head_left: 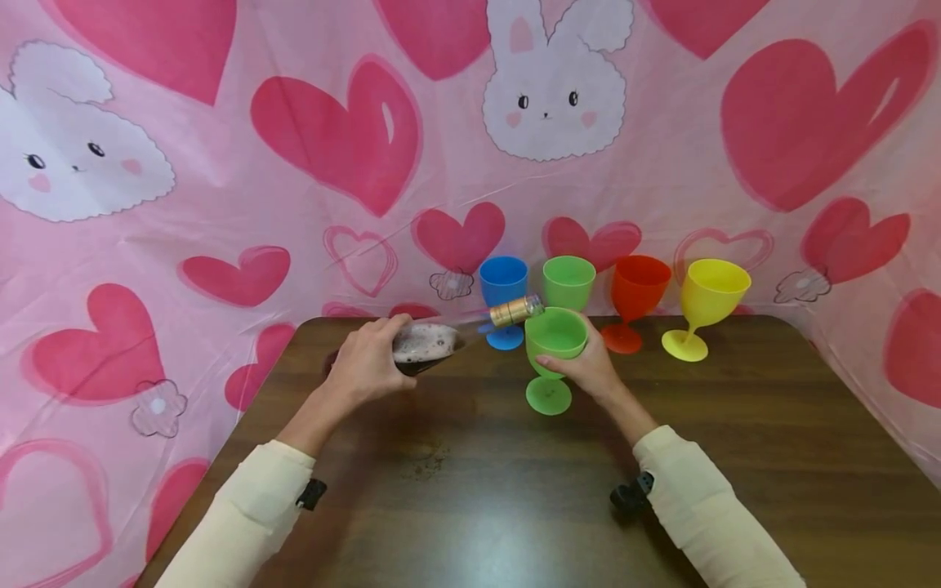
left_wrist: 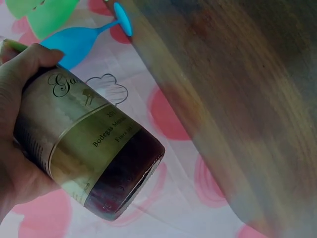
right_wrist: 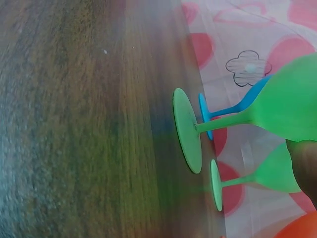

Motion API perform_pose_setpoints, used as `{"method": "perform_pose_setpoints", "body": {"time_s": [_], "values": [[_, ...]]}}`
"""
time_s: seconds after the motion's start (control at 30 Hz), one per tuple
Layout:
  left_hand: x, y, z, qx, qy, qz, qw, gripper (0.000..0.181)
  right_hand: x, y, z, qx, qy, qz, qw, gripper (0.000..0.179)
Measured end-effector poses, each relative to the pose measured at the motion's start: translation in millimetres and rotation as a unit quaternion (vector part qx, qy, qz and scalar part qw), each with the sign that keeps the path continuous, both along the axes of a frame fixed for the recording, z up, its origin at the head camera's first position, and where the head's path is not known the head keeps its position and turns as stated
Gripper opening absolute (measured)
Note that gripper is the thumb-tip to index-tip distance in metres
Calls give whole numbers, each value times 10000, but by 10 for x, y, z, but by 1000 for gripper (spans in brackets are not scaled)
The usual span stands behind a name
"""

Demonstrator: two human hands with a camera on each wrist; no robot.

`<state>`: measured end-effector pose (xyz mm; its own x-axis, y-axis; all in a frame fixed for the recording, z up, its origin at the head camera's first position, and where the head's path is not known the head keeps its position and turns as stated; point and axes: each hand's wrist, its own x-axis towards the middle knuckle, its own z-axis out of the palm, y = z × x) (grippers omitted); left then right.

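My left hand (head_left: 363, 357) grips a glass wine bottle (head_left: 429, 341) round its body, tipped nearly level with the neck pointing right. Dark liquid and froth show inside it, and the left wrist view shows its pale label (left_wrist: 91, 134) and dark base. The gold-banded bottle neck (head_left: 510, 312) has its mouth right at the rim of a light green goblet (head_left: 547, 343). That goblet is held by the bowl in my right hand (head_left: 594, 367), thumb across the near side. In the right wrist view its stem and round foot (right_wrist: 187, 131) show, with only part of the hand visible.
Along the table's back edge stand a blue goblet (head_left: 503, 278), a second green goblet (head_left: 569, 276), a red goblet (head_left: 638, 286) and a yellow goblet (head_left: 707, 296). Small specks (head_left: 429, 461) mark the brown wooden table (head_left: 470, 506). Behind it hangs a pink heart-patterned cloth (head_left: 456, 180).
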<state>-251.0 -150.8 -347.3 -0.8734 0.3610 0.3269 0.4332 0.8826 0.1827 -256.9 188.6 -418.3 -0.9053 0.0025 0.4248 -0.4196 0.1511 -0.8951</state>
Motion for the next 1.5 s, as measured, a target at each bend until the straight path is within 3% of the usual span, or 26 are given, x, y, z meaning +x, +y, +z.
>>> {"method": "perform_pose_setpoints", "body": {"time_s": [0.53,0.8,1.1,1.5], "values": [[3,15,8,-681,274,37,9973,90,31,-31,3,-94,74,44,9999,74],[22,24,25,-775,126,74,9969,94,19,-31,-4,-75,111,103,9999,75],[26,17,58,-909,311,79,9953,93,21,-31,1,-23,161,178,9997,74],[32,20,129,-1026,271,118,9943,92,4,-25,14,-78,112,248,9996,75]]}}
